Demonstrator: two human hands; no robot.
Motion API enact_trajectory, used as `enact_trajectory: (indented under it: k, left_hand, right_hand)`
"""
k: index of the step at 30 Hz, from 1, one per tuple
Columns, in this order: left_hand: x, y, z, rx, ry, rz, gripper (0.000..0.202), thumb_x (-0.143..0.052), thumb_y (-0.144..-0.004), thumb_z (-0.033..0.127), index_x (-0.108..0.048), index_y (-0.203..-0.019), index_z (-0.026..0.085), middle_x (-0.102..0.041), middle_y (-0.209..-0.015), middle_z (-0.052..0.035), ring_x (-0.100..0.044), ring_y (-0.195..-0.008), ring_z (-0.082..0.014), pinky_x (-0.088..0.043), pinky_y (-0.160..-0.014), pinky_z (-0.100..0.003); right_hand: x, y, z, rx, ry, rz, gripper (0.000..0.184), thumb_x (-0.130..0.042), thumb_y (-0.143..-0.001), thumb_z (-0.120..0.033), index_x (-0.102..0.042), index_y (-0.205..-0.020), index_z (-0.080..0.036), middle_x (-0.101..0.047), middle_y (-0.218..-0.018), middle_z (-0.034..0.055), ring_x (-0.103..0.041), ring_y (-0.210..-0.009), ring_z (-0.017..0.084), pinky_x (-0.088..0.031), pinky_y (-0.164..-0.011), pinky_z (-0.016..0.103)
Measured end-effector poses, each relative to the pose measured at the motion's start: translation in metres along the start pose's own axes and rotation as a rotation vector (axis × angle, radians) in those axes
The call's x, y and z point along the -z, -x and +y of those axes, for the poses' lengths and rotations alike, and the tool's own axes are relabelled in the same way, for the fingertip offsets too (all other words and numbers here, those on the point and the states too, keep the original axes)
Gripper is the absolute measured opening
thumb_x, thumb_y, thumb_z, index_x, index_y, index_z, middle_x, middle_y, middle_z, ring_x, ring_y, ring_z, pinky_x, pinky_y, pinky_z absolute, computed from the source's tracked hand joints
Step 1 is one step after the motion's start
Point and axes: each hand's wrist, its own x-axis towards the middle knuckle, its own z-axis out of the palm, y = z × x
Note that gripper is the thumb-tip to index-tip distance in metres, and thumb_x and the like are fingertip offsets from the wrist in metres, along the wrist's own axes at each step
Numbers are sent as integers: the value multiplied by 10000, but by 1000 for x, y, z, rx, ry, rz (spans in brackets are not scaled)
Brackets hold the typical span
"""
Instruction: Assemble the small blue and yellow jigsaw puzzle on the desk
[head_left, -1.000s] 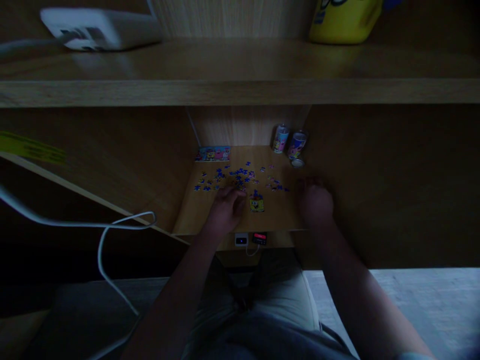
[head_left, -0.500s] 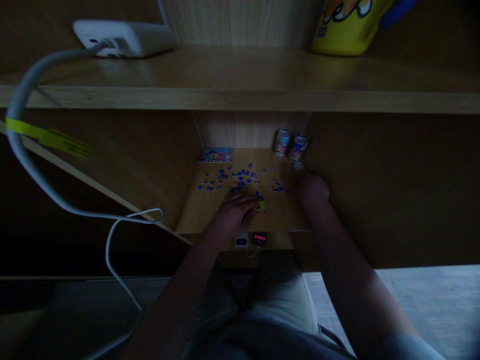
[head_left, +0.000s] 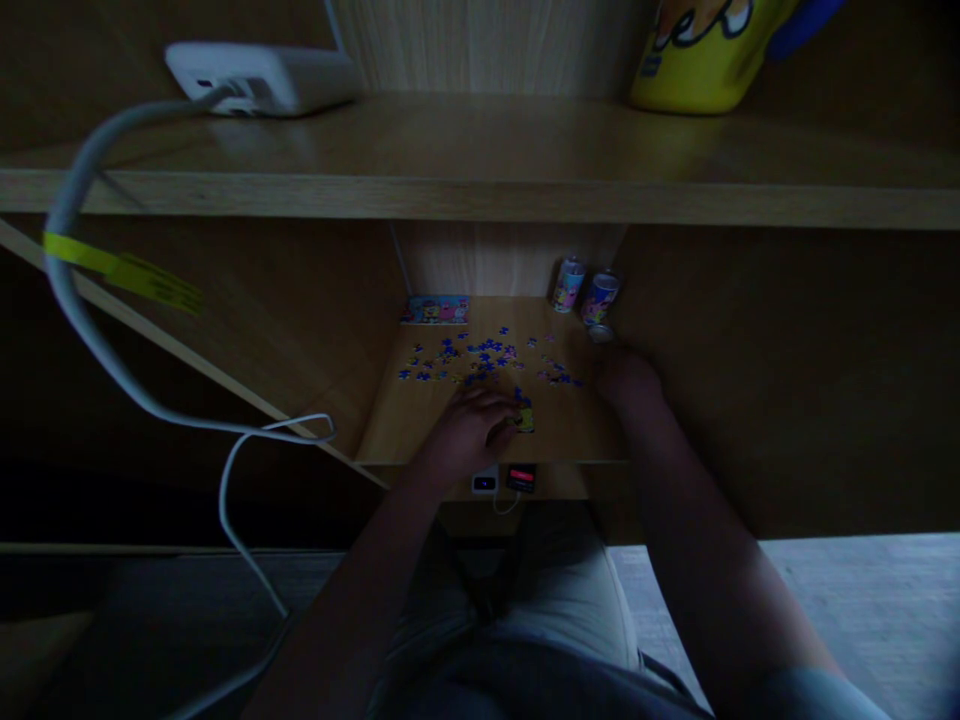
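Note:
My left hand (head_left: 474, 422) is low over the lower shelf board, its fingers curled and the index fingertip and thumb pinched at the left edge of a small yellow patch of jigsaw puzzle pieces (head_left: 526, 419). Loose puzzle pieces (head_left: 489, 352), mostly blue-backed, lie scattered just beyond that hand. At the right side of the board rests my right hand (head_left: 628, 378), near a round metal lid (head_left: 600, 333) and a few loose pieces. Its fingers are lost in shadow, so their pose does not show.
Two printed cans (head_left: 568, 286) stand in the back right corner, and a colourful picture card (head_left: 435, 310) lies at the back left. Overhead, an upper shelf (head_left: 480, 197) carries a white power adapter (head_left: 262, 78) and a yellow mug (head_left: 694, 70). A white cable (head_left: 94, 340) hangs at left. A phone (head_left: 521, 478) lies below.
My left fingertips have shifted slightly at the yellow puzzle patch, which shows a little more now. My right hand stays by the lid. The whole view has slid slightly to the right.

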Motion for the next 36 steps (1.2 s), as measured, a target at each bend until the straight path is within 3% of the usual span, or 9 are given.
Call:
enact_trajectory:
  k: [3, 7, 9, 13, 18, 22, 30, 36]
  left_hand:
    - [0, 0, 0, -1, 2, 6, 200, -683, -1025, 218, -793, -1173, 296, -811, -1244, -52, -718, -1236, -283, -506, -1177, -555]
    - [2, -1, 3, 11, -4, -7, 200, -679, -1020, 204, -797, -1149, 300, -809, -1223, -57, -722, -1216, -284, -514, -1158, -550]
    - [3, -1, 4, 9, -6, -6, 203, -677, -1015, 191, -796, -1141, 295, -810, -1216, -57, -726, -1202, -283, -511, -1158, -550]
    - [3, -2, 4, -1, 1, 4, 183, -680, -1017, 198, -795, -1132, 284, -814, -1204, -60, -732, -1181, -283, -525, -1136, -546]
    - [-2, -1, -2, -37, 6, 16, 180, -685, -1021, 202, -782, -1151, 280, -815, -1215, -53, -729, -1207, -282, -531, -1135, -548]
    - [-3, 0, -4, -38, 2, 15, 169, -675, -1034, 209, -770, -1160, 270, -812, -1236, -50, -723, -1218, -278, -528, -1141, -551]
    - [-1, -1, -1, -41, -2, 26, 188, -692, -1011, 188, -783, -1148, 280, -815, -1218, -51, -732, -1182, -278, -545, -1108, -543]
    - [-3, 0, -2, -38, 4, 36, 210, -687, -1013, 172, -774, -1173, 277, -814, -1242, -46, -723, -1208, -280, -527, -1134, -548]
  right_hand:
    - [2, 6, -4, 24, -28, 52, 406, -442, -1118, -245, -747, -1313, -62, -782, -1247, 266, -775, -1112, 300, -551, -929, 356]
    - [0, 14, -11, 289, -132, 52, 330, -588, -1106, -381, -796, -1249, -168, -774, -1294, 184, -742, -1145, 270, -528, -965, 330]
    - [-2, 15, -13, 348, -148, 30, 295, -646, -1083, -383, -807, -1242, -192, -762, -1313, 167, -728, -1159, 265, -520, -979, 328]
    - [-4, 13, -14, 315, -151, -9, 261, -664, -1072, -326, -801, -1248, -191, -764, -1308, 154, -720, -1172, 267, -508, -980, 328]
    - [-4, 8, -11, 265, -153, -61, 288, -676, -1069, -369, -791, -1177, -128, -767, -1292, 205, -730, -1168, 293, -513, -936, 331]
    - [-5, 8, -8, 279, -188, -57, 207, -701, -1047, -316, -795, -1139, -156, -800, -1240, 174, -742, -1143, 286, -513, -916, 322]
    - [0, 14, -16, 457, -594, 37, 95, -732, -992, -192, -813, -1032, -221, -851, -1073, 61, -780, -972, 203, -555, -902, 304]
    - [-8, 14, -33, 560, -800, -96, 205, -723, -960, -133, -840, -1066, -263, -863, -1137, 21, -805, -1055, 199, -592, -1008, 351]
